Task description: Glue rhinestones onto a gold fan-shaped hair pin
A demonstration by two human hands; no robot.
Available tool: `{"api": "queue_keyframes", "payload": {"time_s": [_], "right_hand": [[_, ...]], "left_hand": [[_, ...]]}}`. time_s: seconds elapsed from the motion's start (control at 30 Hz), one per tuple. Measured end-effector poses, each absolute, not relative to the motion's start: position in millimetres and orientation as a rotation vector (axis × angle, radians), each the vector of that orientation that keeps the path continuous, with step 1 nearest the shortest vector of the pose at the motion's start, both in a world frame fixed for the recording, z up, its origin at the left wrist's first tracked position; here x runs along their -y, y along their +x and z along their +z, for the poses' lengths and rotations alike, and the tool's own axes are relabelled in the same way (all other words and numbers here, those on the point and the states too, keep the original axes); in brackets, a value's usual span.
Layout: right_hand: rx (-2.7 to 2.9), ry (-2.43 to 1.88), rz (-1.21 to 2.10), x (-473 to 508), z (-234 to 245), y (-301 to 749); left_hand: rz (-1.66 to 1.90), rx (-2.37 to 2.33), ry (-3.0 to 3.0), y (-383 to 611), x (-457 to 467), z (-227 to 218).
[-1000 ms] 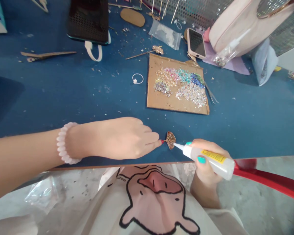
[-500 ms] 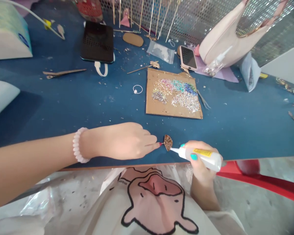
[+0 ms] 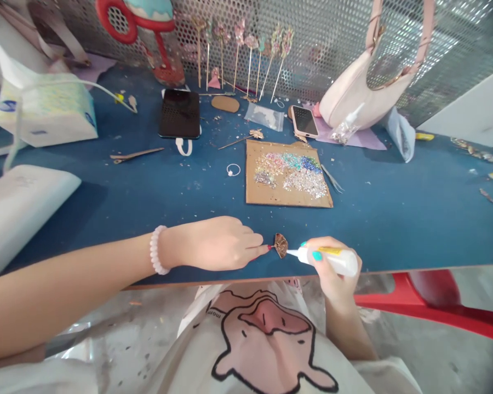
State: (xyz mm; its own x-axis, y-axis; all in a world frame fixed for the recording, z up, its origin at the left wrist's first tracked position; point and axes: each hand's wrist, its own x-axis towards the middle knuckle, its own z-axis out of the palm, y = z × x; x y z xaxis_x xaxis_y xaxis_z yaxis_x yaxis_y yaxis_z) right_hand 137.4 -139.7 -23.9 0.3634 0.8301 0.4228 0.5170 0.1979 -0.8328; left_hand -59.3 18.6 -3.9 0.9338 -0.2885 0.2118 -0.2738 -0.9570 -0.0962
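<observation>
My left hand, with a pale bead bracelet at the wrist, is closed near the table's front edge. Its fingertips pinch the thin stem of a small bronze fan-shaped ornament; the rest of the stem is hidden by the hand. My right hand is wrapped round a white glue bottle with a yellow label, tilted almost level. The bottle's narrow nozzle points left and its tip is at the ornament's lower right edge; whether they touch I cannot tell. Beyond the hands lies a cardboard piece bearing sorted piles of coloured sparkly bits.
Tweezers lie beside the cardboard. Farther back are a stemmed gold ornament, a phone, a black tablet-like device and a pale handbag. Decorated sticks stand along the mesh. A tissue box is at left.
The head view has tilted up and shifted, showing more of the table's back. Both hands keep their grips, and the nozzle stays close to the fan-shaped ornament.
</observation>
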Motion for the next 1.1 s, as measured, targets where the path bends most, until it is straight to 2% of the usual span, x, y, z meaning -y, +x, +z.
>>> {"api": "queue_keyframes", "payload": {"time_s": [0.77,1.1], "right_hand": [[1.271,-1.461,0.281,135.3,-21.1,136.0],[1.312,-1.454,0.364,138.1,-24.8,140.6]], "left_hand": [[-0.198,-0.426,-3.026,-60.6,-18.2,0.4],[-0.185,-0.434,-3.026,-60.8,-18.5,0.5]]}}
